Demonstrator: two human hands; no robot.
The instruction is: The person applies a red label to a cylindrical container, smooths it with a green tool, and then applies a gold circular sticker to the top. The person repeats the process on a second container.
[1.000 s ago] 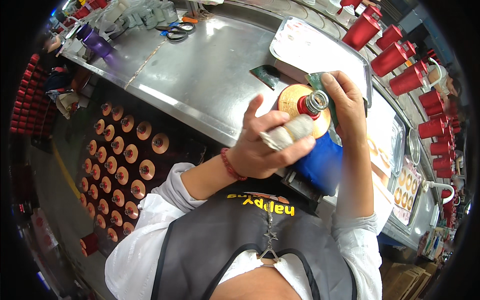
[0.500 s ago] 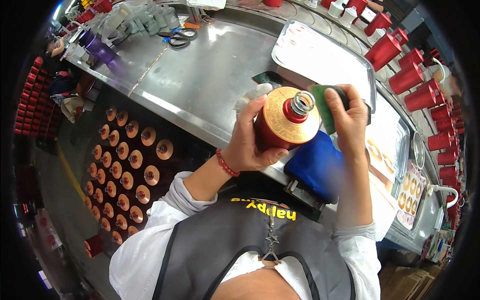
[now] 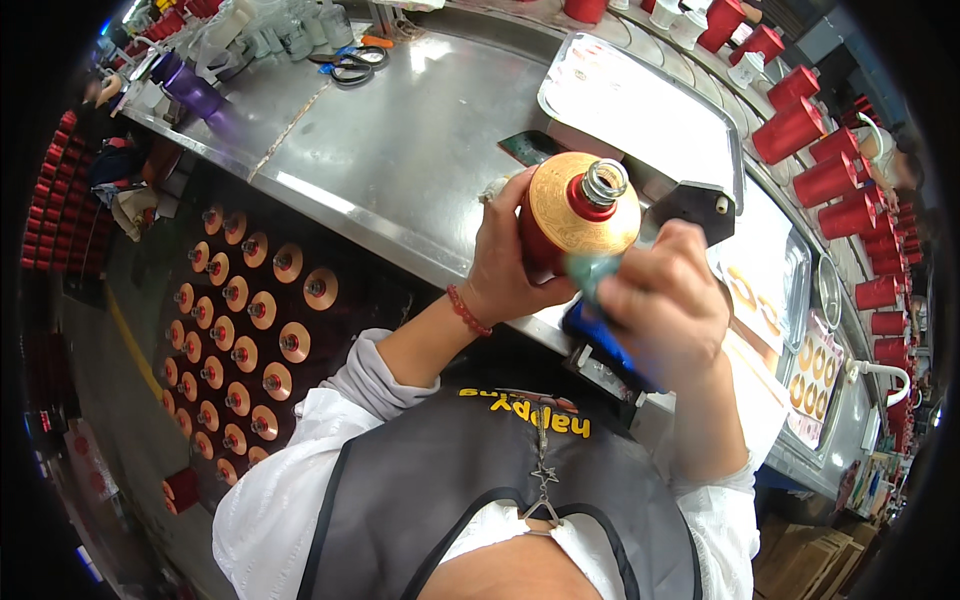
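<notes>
My left hand is wrapped around the side of a red bottle with an engraved gold shoulder and a bare glass neck. The bottle is tilted, its mouth toward me. Against the lower right edge of the shoulder is a thin green scraper-like piece, gripped in my closed right hand. Motion blurs that hand, and its fingers cover most of the green piece. Beneath it, a blue cloth-like item shows only in part. A black holder stands just behind my right hand.
A metal workbench lies before me, carrying a white tray, scissors and a purple cup. Gold ring labels on a sheet are at right. Red bottles line a conveyor; several gold-shouldered bottles stand low at left.
My right hand has swung left and down, bringing the green piece from beside the bottle's neck onto its lower shoulder. The black holder is now uncovered; the blue item is more hidden.
</notes>
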